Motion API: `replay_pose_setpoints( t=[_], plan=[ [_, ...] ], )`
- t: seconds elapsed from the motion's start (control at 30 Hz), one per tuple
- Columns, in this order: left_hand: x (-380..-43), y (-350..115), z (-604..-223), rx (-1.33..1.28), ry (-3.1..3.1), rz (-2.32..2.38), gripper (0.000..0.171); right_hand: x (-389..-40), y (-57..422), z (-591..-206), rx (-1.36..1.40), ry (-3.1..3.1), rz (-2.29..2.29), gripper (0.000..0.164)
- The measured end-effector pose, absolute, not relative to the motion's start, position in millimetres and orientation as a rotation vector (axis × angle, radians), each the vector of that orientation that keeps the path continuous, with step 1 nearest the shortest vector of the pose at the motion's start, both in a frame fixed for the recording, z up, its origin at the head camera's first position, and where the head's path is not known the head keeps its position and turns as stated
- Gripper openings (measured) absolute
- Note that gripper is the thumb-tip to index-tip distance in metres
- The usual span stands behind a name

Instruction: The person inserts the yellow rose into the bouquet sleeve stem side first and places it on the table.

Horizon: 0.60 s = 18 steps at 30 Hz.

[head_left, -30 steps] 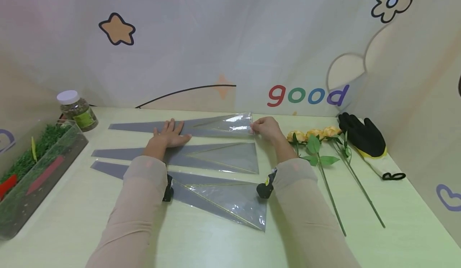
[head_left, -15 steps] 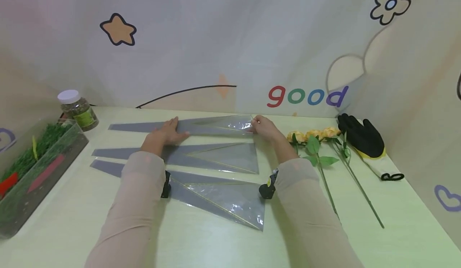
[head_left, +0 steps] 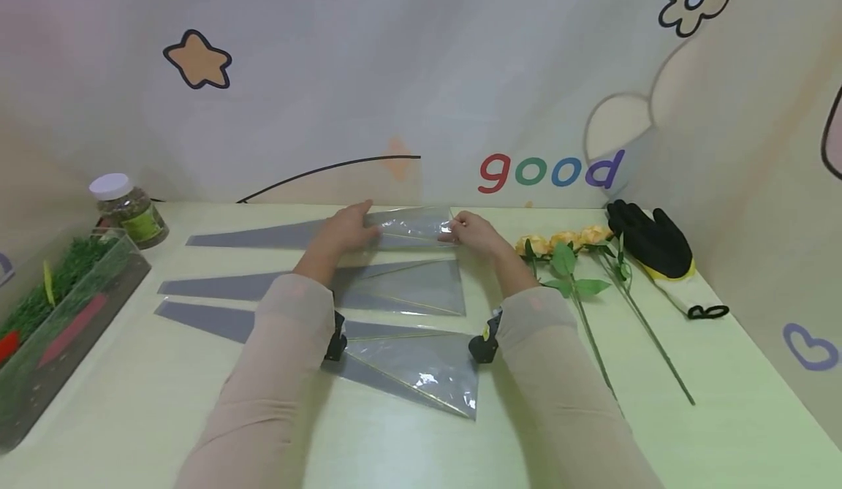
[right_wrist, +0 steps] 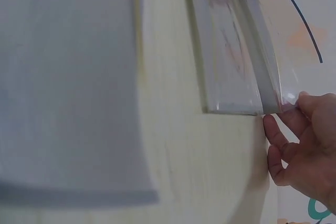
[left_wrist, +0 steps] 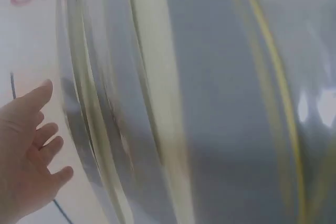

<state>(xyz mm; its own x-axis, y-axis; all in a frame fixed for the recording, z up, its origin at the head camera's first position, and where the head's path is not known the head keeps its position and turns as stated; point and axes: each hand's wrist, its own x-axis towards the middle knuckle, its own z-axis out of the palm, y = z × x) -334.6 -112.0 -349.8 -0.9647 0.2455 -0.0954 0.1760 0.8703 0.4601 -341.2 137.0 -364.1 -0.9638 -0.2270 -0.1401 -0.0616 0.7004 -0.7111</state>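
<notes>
Three long tapered grey flower sleeves with gold lines and clear, shiny panels lie in rows on the table. At the wide end of the far sleeve (head_left: pixel 270 236), my right hand (head_left: pixel 479 234) pinches the edge between thumb and fingers. The right wrist view shows that hand (right_wrist: pixel 310 145) at the lifted corner, beside the sleeve's end. My left hand (head_left: pixel 340 234) is over the middle of the same sleeve, and its fingers (left_wrist: pixel 44 148) are spread loosely in the left wrist view. The middle sleeve (head_left: pixel 408 289) and near sleeve (head_left: pixel 421 365) lie flat, partly hidden by my left arm.
To the right lie yellow artificial roses (head_left: pixel 564 240) with long stems, and a black-and-white work glove (head_left: pixel 651 240). A lidded jar (head_left: pixel 134 215) and a clear box with artificial grass (head_left: pixel 72 277) stand at left. A printed cloth (head_left: pixel 316 94) hangs behind the table.
My left hand has slid right along the far sleeve, toward its wide end. My right hand keeps its pinch on the sleeve's edge. The head view has shifted slightly.
</notes>
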Motion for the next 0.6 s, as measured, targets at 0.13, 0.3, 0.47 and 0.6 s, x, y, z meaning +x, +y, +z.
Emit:
replay_pose_setpoints(
  t=[0.13, 0.3, 0.47, 0.6],
  plan=[
    [-337, -84, -352, 0.413, 2.900, 0.645, 0.062, -340, 136, -364, -0.210, 2.670, -1.132, 0.024],
    [-336, -61, -353, 0.415, 2.951, 0.516, 0.046, -338, 136, -363, -0.184, 2.638, -1.198, 0.022],
    [-334, -49, -354, 0.374, 2.998, 0.463, 0.024, -336, 135, -362, -0.200, 2.633, -1.219, 0.021],
    [-334, -46, -356, 0.366, 3.016, 0.474, 0.020, -336, 136, -362, -0.196, 2.643, -1.211, 0.021]
  ],
)
